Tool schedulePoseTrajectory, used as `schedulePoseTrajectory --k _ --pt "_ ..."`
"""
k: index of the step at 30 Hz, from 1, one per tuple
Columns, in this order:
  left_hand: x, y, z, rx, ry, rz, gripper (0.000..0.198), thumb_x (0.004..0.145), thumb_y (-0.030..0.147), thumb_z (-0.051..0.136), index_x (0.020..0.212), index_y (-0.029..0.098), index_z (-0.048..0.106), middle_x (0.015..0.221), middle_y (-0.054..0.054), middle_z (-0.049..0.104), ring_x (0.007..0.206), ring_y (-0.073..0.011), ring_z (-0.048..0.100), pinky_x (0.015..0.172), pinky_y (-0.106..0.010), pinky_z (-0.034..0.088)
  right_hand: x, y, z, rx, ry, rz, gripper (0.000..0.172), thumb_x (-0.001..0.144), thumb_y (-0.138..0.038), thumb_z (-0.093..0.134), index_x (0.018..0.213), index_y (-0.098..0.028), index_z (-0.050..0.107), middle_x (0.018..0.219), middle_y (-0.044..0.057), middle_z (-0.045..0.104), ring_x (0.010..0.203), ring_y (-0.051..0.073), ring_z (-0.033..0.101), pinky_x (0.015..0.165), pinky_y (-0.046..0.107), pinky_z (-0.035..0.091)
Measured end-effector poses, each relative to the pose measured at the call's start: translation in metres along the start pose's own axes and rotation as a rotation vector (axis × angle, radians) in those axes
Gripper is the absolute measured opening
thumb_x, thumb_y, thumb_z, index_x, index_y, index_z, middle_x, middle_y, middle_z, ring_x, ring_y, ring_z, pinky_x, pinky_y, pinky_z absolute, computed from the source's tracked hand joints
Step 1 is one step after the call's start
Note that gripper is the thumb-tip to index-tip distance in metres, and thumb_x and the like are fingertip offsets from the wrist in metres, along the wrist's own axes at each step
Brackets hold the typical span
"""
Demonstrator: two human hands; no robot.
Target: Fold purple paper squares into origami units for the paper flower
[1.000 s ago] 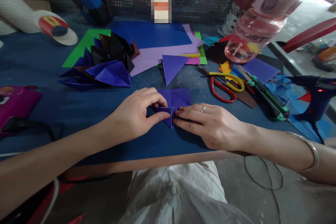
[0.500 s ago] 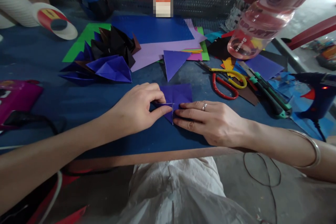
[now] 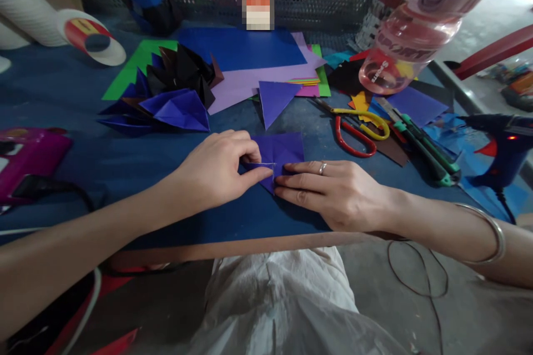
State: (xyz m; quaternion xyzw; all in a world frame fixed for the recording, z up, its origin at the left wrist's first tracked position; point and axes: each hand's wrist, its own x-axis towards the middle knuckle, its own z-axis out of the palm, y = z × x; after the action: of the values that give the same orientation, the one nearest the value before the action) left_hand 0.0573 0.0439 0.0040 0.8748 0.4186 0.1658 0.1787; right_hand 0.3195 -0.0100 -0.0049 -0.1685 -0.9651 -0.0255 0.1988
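A small purple sheet of paper [image 3: 287, 145] lies on the table in front of me, partly folded, with its lower corner pointing towards me. Between thumb and curled index finger, my left hand [image 3: 225, 166] pinches a folded flap of it. My right hand [image 3: 337, 191] lies flat on the right part of the sheet, fingers stretched out, a ring on one of them. Just beyond rests a folded purple paper triangle [image 3: 277, 100]. To its left sit folded pointed pieces in purple [image 3: 177, 111] and black [image 3: 183, 72].
Scissors [image 3: 360, 130], a utility knife [image 3: 428, 147] and a glue gun [image 3: 495, 147] with a lit red light lie to the right. A pink bottle [image 3: 410, 39] stands behind them. Coloured sheets [image 3: 245, 50] lie at the back, a tape roll [image 3: 91, 39] and magenta box [image 3: 35, 161] at left.
The view has shifted very slightly. Both hands stay on the purple paper in nearly the same pose, the left still pinching its flap.
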Motion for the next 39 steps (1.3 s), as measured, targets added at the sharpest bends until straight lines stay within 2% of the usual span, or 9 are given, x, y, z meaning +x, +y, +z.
schedulePoseTrajectory --k 6,11,19,23,29,35,39 --pt "-0.001 0.001 0.001 0.036 0.006 -0.006 0.03 0.089 0.045 0.071 0.072 0.022 0.06 0.079 -0.001 0.065 0.079 -0.0216 0.06 0.075 -0.036 0.043 0.001 -0.003 0.0 -0.012 0.006 0.032 0.045 0.102 -0.005 0.043 0.139 -0.007 0.068 0.129 0.015 0.08 0.124 0.024 0.075 0.106 0.041 0.066" --pt "-0.001 0.001 0.0 0.022 0.006 0.005 0.028 0.089 0.044 0.07 0.073 0.022 0.061 0.08 -0.001 0.066 0.081 -0.0215 0.061 0.075 -0.036 0.044 0.003 -0.004 0.0 -0.003 -0.042 0.028 0.043 0.102 -0.01 0.048 0.141 -0.008 0.068 0.13 0.016 0.078 0.126 0.029 0.073 0.1 0.044 0.068" --pt "0.003 -0.001 -0.003 -0.004 -0.051 -0.008 0.031 0.088 0.046 0.07 0.07 0.022 0.065 0.084 -0.001 0.068 0.079 -0.0192 0.063 0.073 -0.034 0.046 0.004 -0.003 0.0 -0.02 -0.063 0.02 0.044 0.102 -0.009 0.049 0.142 -0.009 0.068 0.129 0.016 0.077 0.127 0.029 0.072 0.099 0.044 0.068" --pt "0.005 0.001 -0.005 0.025 -0.081 -0.066 0.031 0.087 0.046 0.075 0.07 0.023 0.064 0.086 -0.001 0.067 0.081 -0.021 0.063 0.075 -0.037 0.046 0.005 -0.003 0.0 -0.029 -0.061 0.017 0.043 0.102 -0.01 0.05 0.141 -0.009 0.068 0.128 0.015 0.077 0.124 0.029 0.072 0.095 0.044 0.068" --pt "0.006 -0.003 -0.005 0.068 -0.061 -0.099 0.036 0.082 0.052 0.083 0.074 0.023 0.063 0.091 -0.003 0.067 0.091 -0.0257 0.064 0.081 -0.04 0.047 0.005 -0.004 0.001 -0.039 -0.078 0.019 0.043 0.102 -0.012 0.052 0.142 -0.01 0.067 0.127 0.015 0.077 0.126 0.029 0.071 0.093 0.042 0.068" --pt "0.005 -0.007 -0.004 0.09 -0.037 -0.11 0.037 0.08 0.05 0.086 0.082 0.023 0.062 0.094 -0.003 0.065 0.091 -0.0256 0.062 0.079 -0.04 0.045 0.004 -0.004 0.0 -0.033 -0.079 0.015 0.042 0.102 -0.01 0.051 0.141 -0.009 0.068 0.129 0.015 0.077 0.127 0.03 0.071 0.096 0.044 0.068" --pt "0.004 -0.01 -0.001 0.065 -0.019 -0.121 0.037 0.079 0.05 0.086 0.087 0.023 0.061 0.102 -0.005 0.063 0.095 -0.0266 0.061 0.087 -0.044 0.048 0.004 -0.005 -0.001 -0.037 -0.073 0.016 0.043 0.103 -0.008 0.047 0.14 -0.009 0.068 0.13 0.014 0.077 0.126 0.029 0.071 0.095 0.043 0.069"
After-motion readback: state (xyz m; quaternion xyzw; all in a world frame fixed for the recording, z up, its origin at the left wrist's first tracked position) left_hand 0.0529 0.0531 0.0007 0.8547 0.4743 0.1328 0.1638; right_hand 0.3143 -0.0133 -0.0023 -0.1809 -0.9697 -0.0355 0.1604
